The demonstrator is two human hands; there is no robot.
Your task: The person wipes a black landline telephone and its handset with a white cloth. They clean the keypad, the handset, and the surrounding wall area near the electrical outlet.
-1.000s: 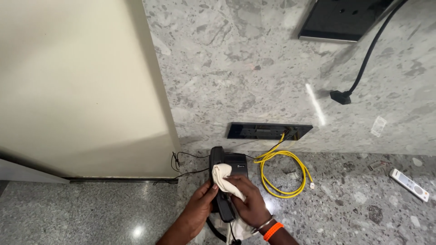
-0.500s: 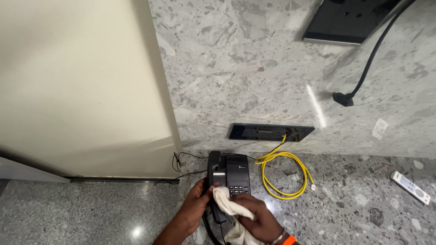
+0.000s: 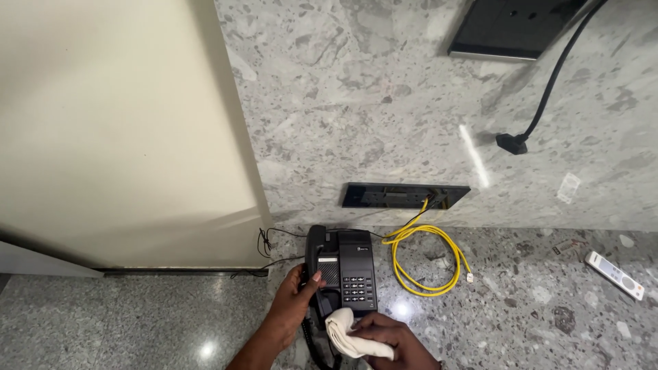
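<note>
So the left hand point(image 3: 291, 308) is wrapped around the handset point(image 3: 314, 264) side of a black desk phone point(image 3: 343, 270), fingers curled onto its left edge with the thumb up by the speaker grille. The right hand point(image 3: 391, 337) is just below the phone's near end, fingers bunched on a white cloth point(image 3: 346, 334) that's pressed against the bottom edge of the phone, right under the keypad point(image 3: 358, 288). The phone sits on a speckled grey stone counter point(image 3: 534, 301), directly ahead of both hands.

Just right of the right hand there's a loop of yellow cable point(image 3: 425, 260) running up into a dark slot point(image 3: 404, 196) in the stone wall. Thin black wires point(image 3: 271, 241) trail off up and left of the left hand. Way off to the right lies a white remote point(image 3: 615, 275), well apart from everything. A black cord with a plug point(image 3: 513, 142) hangs on the wall up above.
</note>
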